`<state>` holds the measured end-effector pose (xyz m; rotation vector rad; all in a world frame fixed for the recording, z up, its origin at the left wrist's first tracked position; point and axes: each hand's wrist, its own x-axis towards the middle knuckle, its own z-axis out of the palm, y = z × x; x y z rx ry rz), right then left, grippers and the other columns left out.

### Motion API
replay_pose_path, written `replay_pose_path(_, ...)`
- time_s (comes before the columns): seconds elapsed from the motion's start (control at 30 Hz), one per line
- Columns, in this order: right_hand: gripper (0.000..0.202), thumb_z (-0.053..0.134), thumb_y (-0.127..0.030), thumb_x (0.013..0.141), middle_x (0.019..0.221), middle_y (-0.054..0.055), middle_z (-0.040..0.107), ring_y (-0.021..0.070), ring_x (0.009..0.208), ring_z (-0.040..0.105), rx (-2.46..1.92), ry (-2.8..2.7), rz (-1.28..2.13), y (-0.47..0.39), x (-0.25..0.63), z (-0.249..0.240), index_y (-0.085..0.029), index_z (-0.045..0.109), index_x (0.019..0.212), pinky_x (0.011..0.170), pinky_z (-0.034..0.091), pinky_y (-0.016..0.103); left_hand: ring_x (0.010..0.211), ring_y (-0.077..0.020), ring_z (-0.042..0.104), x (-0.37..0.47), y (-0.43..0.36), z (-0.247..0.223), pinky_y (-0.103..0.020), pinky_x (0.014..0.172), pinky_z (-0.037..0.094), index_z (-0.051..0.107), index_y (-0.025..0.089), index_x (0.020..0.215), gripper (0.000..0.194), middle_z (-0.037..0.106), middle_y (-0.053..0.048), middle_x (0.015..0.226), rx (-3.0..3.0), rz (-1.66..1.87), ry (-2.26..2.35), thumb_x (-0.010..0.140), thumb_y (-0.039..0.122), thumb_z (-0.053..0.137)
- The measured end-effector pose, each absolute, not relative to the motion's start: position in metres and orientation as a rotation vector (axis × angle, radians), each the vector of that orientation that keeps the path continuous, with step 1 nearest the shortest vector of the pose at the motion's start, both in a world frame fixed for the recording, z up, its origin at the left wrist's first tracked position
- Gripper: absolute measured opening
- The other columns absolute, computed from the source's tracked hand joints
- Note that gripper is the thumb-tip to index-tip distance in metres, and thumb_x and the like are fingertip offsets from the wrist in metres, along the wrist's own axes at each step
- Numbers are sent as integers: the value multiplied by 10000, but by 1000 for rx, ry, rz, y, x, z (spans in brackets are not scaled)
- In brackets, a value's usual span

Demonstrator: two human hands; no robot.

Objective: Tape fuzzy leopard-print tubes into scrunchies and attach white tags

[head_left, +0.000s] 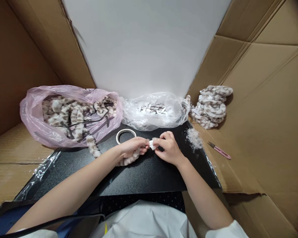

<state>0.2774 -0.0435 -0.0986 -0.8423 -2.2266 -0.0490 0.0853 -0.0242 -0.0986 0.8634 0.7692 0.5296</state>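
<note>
Black tabletop [151,180], furry strip [128,161] crosswise, end rightward

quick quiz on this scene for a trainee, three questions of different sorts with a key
1. True or false: the pink-handled snips lie to the right of the white fluff.

2. Where does the white ring rest?
A) inside the pink bag
B) on the black surface
C) on the stack of furry coils

3. Fill in the colour: the left hand and right hand meet at a small ____ piece.

Key: 1. true; 2. B; 3. white
</note>
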Motion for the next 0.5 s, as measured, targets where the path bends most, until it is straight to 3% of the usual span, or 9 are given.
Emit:
replay_pose_path(0.17, 175, 593, -66, 719, 704, -2, 527, 170, 763, 499, -850, -2255, -17, -42, 278, -101, -213, 635, 805, 795, 360, 332, 459, -31, 322, 88, -27, -96, -160, 427, 251, 587, 111, 573, 220, 449, 29, 560, 980, 576, 823, 652, 286, 696)
replay_pose_path(0.33, 181, 590, -77, 744, 724, 6, 584, 187, 793, 512, -884, -2301, 58, -44, 278, -100, -231, 644, 823, 821, 358, 361, 472, -51, 321, 87, -26, -97, -191, 455, 239, 582, 133, 582, 324, 408, 52, 521, 1249, 602, 866, 683, 408, 719)
replay_pose_path(0.5, 254, 607, -66, 710, 931, 25, 671, 205, 937, 559, -841, -2242, 347, -44, 284, -88, -231, 616, 904, 869, 412, 367, 571, -99, 450, 81, -24, -94, -213, 558, 333, 646, 137, 727, 273, 545, 22, 608, 1634, 682, 1019, 734, 409, 666)
